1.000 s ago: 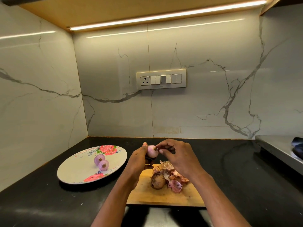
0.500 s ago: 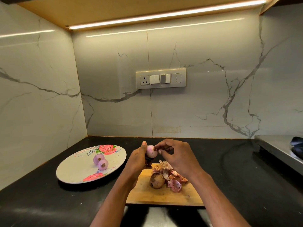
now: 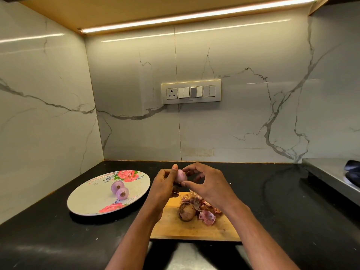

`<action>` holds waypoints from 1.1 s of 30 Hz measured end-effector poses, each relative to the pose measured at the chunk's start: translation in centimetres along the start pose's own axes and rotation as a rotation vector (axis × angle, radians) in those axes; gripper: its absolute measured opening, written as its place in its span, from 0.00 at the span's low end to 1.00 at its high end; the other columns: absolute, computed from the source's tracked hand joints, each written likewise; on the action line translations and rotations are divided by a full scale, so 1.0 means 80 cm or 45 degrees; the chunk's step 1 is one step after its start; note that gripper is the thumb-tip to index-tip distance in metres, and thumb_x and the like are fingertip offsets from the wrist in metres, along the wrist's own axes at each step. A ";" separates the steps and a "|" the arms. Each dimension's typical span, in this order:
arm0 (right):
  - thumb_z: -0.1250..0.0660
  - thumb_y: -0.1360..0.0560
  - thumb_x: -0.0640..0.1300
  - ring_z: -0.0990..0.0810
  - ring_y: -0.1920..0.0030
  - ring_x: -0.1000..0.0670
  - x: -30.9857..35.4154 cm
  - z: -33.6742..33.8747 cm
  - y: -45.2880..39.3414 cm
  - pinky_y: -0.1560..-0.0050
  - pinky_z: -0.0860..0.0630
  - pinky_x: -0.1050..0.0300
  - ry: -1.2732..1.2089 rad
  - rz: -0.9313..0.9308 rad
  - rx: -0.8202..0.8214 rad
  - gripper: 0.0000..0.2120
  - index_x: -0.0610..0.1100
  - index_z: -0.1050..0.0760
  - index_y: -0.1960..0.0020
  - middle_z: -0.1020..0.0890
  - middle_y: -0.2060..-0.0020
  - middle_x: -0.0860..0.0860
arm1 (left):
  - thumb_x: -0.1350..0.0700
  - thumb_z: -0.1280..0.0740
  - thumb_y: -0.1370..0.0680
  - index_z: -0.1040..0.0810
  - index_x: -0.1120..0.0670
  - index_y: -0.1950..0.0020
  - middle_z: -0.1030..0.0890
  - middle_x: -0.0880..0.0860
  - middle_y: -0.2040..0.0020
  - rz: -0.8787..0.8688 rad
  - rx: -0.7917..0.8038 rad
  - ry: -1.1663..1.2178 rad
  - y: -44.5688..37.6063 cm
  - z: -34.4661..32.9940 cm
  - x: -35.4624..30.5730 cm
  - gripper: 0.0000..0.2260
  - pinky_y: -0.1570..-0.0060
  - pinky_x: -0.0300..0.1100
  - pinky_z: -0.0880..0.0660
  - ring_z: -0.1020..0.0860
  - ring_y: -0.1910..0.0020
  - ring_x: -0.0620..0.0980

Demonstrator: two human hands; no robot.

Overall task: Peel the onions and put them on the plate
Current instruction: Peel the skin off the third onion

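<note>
- The left hand (image 3: pixel 162 187) gripped a pale pink onion (image 3: pixel 180 175), its fingers (image 3: pixel 174 170) curled round the left side and the thumb raised above the top.
- The right hand (image 3: pixel 209 185) pinched the same onion from the right; one finger touched its upper edge and the thumb touched its lower edge, the other fingers arched above.
- The onion was held in the air between both sets of fingers, above the far edge of the wooden cutting board (image 3: pixel 192 228).
- On the board, below and nearer than the fingers, lay one unpeeled brown onion (image 3: pixel 186 212).
- A heap of loose onion skins (image 3: pixel 206 212) lay touching it, under the right wrist.
- A floral plate (image 3: pixel 91 199) stood on the black counter (image 3: pixel 292 211) to the left of the left fingers, apart from the board.
- Two peeled onions (image 3: pixel 120 190) lay on the plate, touching each other, near its middle.
- A switch panel (image 3: pixel 191 91) sat on the marble wall beyond the fingers.
- A steel surface (image 3: pixel 329 172) carrying a dark item lay far to the right of the right fingers; the item could not be identified.
</note>
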State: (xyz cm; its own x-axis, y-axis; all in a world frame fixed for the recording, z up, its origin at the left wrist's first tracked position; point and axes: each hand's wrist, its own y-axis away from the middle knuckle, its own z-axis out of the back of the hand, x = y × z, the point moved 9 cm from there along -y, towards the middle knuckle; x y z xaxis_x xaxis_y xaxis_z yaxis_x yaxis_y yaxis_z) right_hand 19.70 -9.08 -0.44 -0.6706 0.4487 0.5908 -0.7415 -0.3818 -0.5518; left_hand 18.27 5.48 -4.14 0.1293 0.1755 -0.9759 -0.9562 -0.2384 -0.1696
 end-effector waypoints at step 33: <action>0.24 0.28 0.54 0.19 0.48 0.61 -0.010 -0.002 0.000 0.56 0.24 0.72 -0.145 -0.082 -0.131 0.20 0.58 0.25 0.39 0.18 0.47 0.60 | 0.58 0.34 0.18 0.21 0.51 0.40 0.17 0.52 0.45 0.013 0.025 0.256 0.002 0.007 0.004 0.08 0.54 0.41 0.22 0.20 0.49 0.51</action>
State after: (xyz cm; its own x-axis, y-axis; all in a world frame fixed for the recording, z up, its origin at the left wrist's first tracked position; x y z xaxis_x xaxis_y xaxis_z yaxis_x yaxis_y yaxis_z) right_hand 20.24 -9.31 -1.06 -0.6240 0.3728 0.6868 -0.7810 -0.2676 -0.5643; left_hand 18.00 6.05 -4.41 0.1674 -0.0216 -0.9857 -0.9626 -0.2198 -0.1586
